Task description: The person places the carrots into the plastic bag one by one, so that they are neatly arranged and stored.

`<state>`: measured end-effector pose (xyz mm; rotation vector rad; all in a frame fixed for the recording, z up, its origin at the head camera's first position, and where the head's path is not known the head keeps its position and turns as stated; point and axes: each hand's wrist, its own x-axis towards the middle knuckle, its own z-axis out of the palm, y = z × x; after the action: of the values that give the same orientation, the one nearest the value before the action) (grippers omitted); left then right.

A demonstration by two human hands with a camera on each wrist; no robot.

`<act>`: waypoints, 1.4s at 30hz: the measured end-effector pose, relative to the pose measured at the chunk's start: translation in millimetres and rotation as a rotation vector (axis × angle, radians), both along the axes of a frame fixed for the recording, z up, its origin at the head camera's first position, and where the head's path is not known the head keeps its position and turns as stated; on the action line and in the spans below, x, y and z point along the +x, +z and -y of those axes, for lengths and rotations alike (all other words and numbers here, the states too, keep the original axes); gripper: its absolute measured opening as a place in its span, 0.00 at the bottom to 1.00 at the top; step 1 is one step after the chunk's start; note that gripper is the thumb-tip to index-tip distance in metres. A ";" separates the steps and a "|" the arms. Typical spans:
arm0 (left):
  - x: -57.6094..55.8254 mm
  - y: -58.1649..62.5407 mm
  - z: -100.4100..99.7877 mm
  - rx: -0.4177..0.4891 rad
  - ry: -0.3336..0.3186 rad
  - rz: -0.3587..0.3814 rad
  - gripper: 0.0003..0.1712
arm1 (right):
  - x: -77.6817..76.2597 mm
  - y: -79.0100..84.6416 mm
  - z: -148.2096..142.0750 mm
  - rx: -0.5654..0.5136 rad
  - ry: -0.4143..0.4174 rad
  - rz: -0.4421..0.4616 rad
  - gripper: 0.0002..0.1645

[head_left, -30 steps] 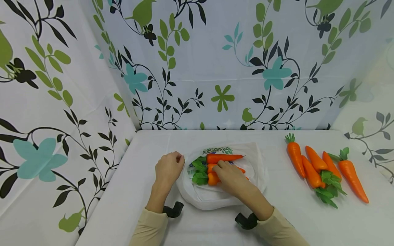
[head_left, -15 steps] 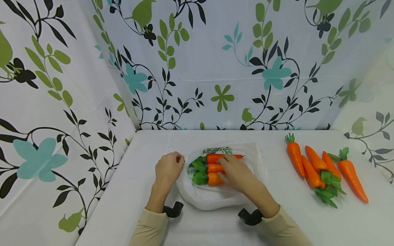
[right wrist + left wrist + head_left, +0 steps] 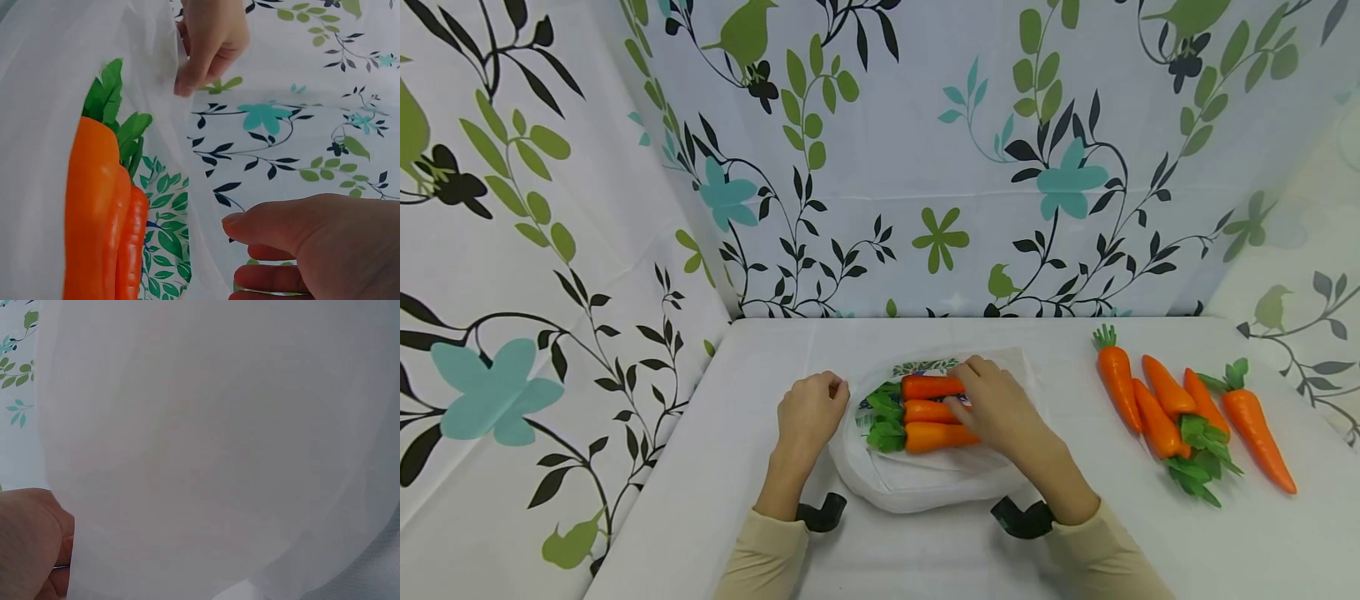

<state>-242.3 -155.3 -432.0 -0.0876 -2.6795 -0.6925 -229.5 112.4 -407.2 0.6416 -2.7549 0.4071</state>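
Three orange carrots (image 3: 928, 411) with green leaves lie side by side in a white plastic bag (image 3: 895, 493), leaf ends to the left. At the bag's left edge, my left hand (image 3: 812, 408) pinches the plastic; the right wrist view shows this hand (image 3: 215, 37) from the front, thumb at the bag's rim. The bag's pale film fills most of the left wrist view. My right hand (image 3: 1002, 410) hovers by the carrots' tips in the head view, hiding them. In the right wrist view, its fingers are loose and hold nothing.
Several more carrots (image 3: 1165, 387) lie on the right of the white table (image 3: 1097, 550), some with leafy tops. A leaf-patterned curtain (image 3: 850, 208) hangs behind the table and at both sides.
My right hand has moved right and up from the middle of the bagged carrots to their tips, uncovering more of the nearest one. My left hand stays in place.
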 end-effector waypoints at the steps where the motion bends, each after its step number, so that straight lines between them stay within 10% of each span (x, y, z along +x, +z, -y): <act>1: 0.2 0.1 -0.1 0.000 0.000 -0.001 0.13 | -0.2 1.0 -1.8 -0.012 -0.004 0.001 0.21; 42: -1.3 -0.7 -1.5 -0.001 0.000 0.029 0.13 | -9.8 19.9 -56.1 -0.158 -0.190 0.029 0.26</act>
<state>-243.6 -153.8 -432.7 -0.0780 -2.7080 -0.6973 -239.3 168.5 -387.3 0.3339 -2.7439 0.5864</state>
